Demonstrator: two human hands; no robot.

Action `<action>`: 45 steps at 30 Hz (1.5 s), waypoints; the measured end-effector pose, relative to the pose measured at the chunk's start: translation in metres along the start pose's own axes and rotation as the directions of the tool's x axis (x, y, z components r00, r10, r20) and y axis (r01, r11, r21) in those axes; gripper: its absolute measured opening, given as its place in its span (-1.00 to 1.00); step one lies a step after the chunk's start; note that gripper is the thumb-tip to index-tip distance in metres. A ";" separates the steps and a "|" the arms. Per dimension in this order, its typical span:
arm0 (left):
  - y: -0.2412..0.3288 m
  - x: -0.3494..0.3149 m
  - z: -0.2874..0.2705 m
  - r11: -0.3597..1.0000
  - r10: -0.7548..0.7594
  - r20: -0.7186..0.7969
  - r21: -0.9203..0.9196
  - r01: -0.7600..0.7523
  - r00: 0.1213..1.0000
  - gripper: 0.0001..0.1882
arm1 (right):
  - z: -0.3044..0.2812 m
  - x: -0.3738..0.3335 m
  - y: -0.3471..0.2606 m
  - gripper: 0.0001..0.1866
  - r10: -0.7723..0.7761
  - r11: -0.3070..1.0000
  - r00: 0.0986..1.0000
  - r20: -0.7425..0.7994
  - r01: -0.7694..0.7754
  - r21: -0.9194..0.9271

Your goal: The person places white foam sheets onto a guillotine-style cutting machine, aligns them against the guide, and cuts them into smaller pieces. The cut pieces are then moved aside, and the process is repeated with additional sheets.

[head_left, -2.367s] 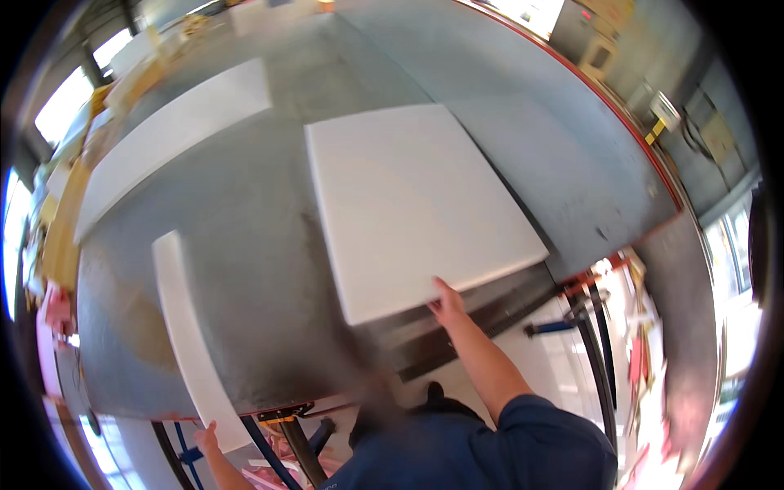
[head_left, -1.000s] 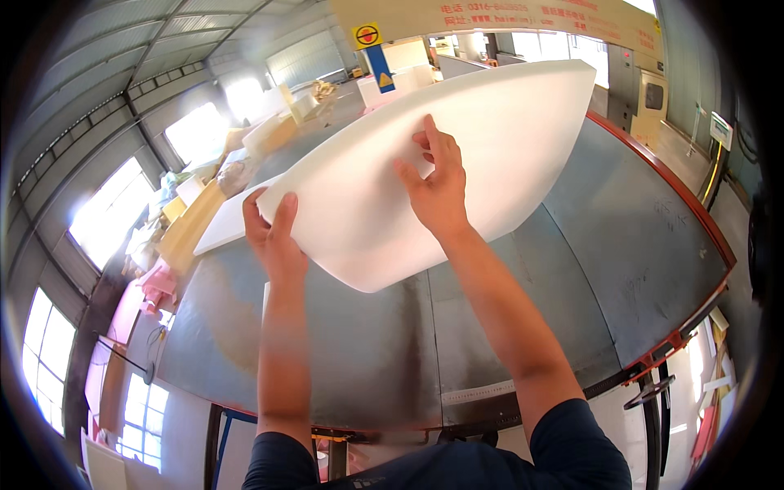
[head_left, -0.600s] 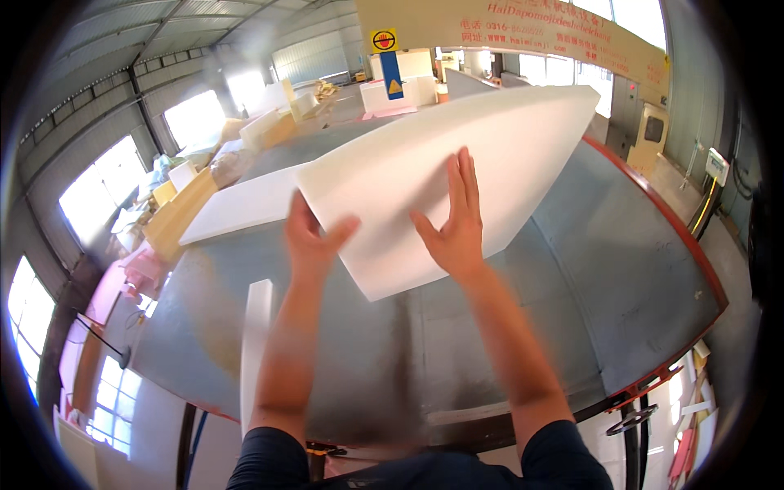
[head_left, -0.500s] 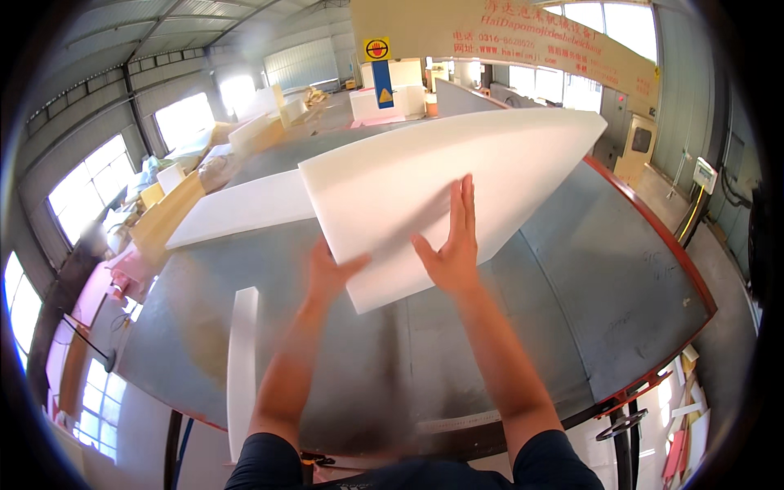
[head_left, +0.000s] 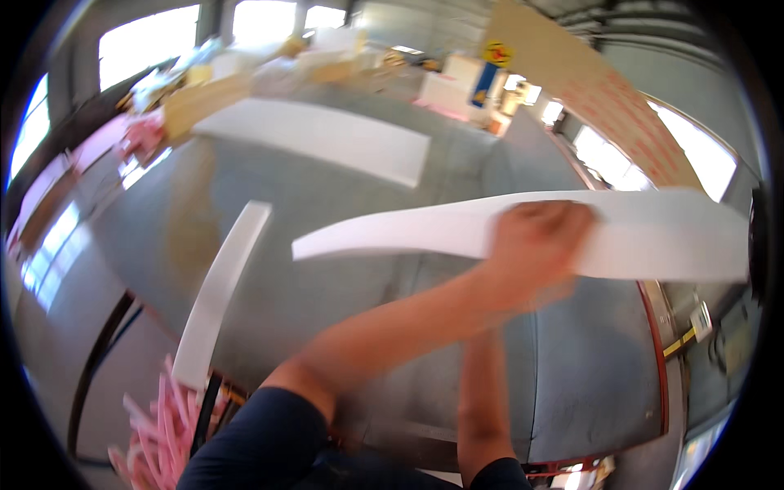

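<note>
A large white foam slab (head_left: 661, 237) is held tilted over the right half of the grey table, its narrow end pointing left. My left hand (head_left: 539, 245) reaches across to the right and grips the slab, its fingers curled at the upper edge and smeared by motion. My right forearm rises from below; the right hand lies mostly hidden behind my left wrist, below the slab, so its fingers do not show. Nearer my left side lies a narrow white foam strip (head_left: 222, 290). Farther back is a long flat white foam piece (head_left: 318, 135).
The grey table (head_left: 343, 286) has a red edge on its right. Foam blocks and wrapped bundles (head_left: 269, 73) stand at the far left. Pink foam strips (head_left: 163, 429) hang or lie low at the near left. A beige printed beam (head_left: 588, 90) spans the back right.
The foam slab has turned and moved right, from its broad face to a long, narrow side. My left hand has crossed over my right arm. The view has swung, too.
</note>
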State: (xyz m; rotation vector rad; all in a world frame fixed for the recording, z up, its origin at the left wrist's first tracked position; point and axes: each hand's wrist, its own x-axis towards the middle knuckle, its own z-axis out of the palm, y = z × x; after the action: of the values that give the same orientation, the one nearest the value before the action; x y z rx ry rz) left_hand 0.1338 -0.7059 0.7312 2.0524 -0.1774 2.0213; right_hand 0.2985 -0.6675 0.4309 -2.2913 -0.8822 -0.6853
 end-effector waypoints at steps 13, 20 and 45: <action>0.018 -0.154 -0.034 0.771 -0.343 0.478 0.635 -0.049 0.808 -0.43 | -0.035 -0.008 -0.017 -0.24 0.046 0.870 0.994 0.104 -0.091 0.484; -0.019 -0.106 -0.089 0.660 -0.178 0.528 0.690 -0.297 0.830 -0.80 | -0.028 0.021 -0.041 -0.29 0.078 0.732 0.967 0.243 -0.221 0.644; -0.047 -0.150 0.011 0.642 -0.226 0.602 0.684 -0.348 0.766 -0.67 | -0.039 0.003 -0.005 -0.39 0.218 0.331 0.873 0.435 -0.486 0.809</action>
State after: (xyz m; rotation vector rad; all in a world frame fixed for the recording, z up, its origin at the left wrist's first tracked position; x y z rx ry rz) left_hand 0.1522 -0.6770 0.5775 3.2779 0.6434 1.3927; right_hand 0.2872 -0.6893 0.4612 -1.4224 -0.5620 0.3130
